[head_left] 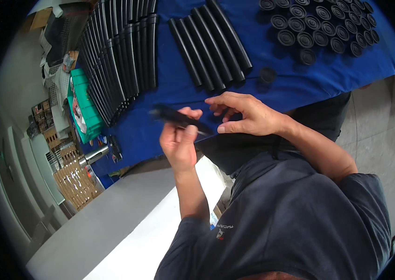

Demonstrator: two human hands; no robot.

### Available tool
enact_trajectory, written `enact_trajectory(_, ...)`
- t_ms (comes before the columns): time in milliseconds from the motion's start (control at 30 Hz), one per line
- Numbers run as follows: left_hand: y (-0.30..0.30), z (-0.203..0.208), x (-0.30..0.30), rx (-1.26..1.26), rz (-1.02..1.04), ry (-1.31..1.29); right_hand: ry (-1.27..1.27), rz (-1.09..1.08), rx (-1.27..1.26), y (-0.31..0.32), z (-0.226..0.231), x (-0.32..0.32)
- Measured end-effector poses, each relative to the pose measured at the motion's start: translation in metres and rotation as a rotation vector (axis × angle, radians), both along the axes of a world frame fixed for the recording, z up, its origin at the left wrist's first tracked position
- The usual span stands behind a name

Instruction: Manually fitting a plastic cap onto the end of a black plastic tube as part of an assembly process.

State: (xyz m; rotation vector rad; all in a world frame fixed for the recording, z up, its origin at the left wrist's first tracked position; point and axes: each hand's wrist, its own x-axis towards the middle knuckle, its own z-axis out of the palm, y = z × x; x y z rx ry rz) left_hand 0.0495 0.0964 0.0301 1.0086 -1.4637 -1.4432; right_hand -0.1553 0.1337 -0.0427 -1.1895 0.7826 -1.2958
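Observation:
My left hand (178, 148) is closed around a short black tube-like piece (165, 115), smeared by motion and tilted over the near edge of the blue-covered table. To its right, my right hand (256, 116) has thumb and fingers apart with nothing between them. Just beyond the hands, several black tubes (210, 46) lie side by side. A single round black cap (268, 74) rests on the cloth past my right hand. Many more such caps (312, 25) stand grouped at the far right.
Long rows of black tubes (127, 58) cover the table's left part. Beside them are a green crate (86, 109) and a shiny metal cylinder (95, 155) at the left edge. The blue cloth (295, 91) hangs over the near edge. A white surface (146, 228) lies below left.

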Motion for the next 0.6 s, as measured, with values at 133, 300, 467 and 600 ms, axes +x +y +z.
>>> enact_trajectory(133,-0.009,-0.002,0.005,0.229,0.087,0.357,0.161,0.138,-0.028,0.0,0.013,-0.013)
enact_trajectory(300,-0.003,-0.03,0.018,0.582,0.229,0.558,0.023,0.132,0.037,0.0,0.007,-0.009)
enact_trajectory(467,0.004,-0.042,0.01,0.759,0.323,0.63,-0.215,0.228,0.173,0.0,0.005,-0.011)
enact_trajectory(600,0.006,-0.043,0.003,0.762,0.343,0.638,-0.325,0.207,0.167,0.004,0.005,-0.008)
